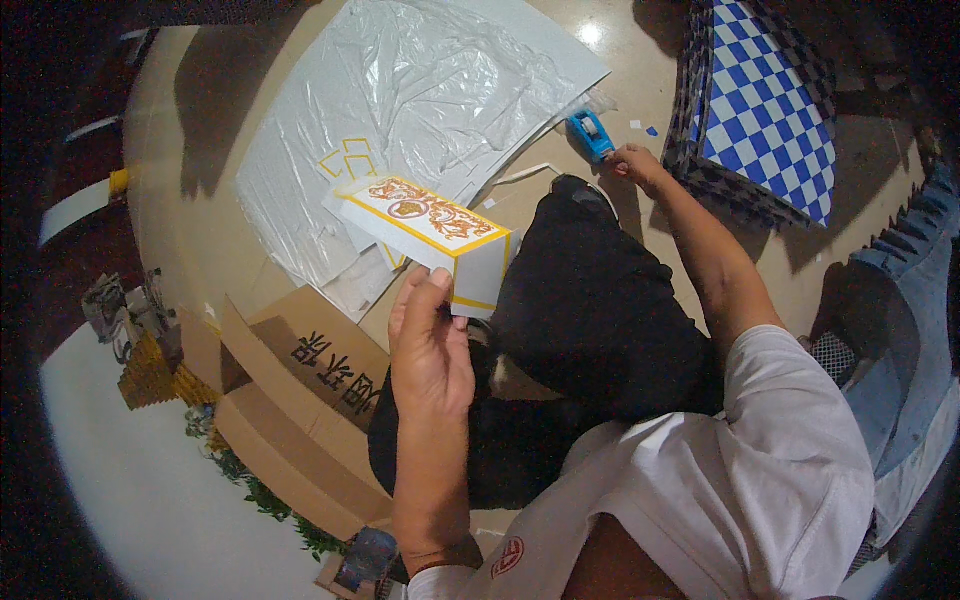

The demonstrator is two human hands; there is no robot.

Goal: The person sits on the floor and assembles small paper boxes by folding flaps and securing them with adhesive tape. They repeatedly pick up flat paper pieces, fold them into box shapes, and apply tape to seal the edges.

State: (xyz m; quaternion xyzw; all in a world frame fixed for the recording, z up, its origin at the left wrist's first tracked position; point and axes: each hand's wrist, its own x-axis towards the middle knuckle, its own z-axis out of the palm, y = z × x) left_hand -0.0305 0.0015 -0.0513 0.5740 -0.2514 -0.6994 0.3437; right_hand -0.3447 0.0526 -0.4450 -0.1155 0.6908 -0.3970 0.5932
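At the right hand [638,168], a partly hidden blue tape dispenser [593,143].

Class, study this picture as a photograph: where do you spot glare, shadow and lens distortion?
Head view: a bright glare spot on the floor by the top edge, and shiny highlights on the crinkled plastic sheet; head view: a dark shadow at upper left, black corners; head view: the checkered panel bows along its right edge, toward the fisheye rim.

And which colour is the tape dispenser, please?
The tape dispenser is blue, seen in the head view.
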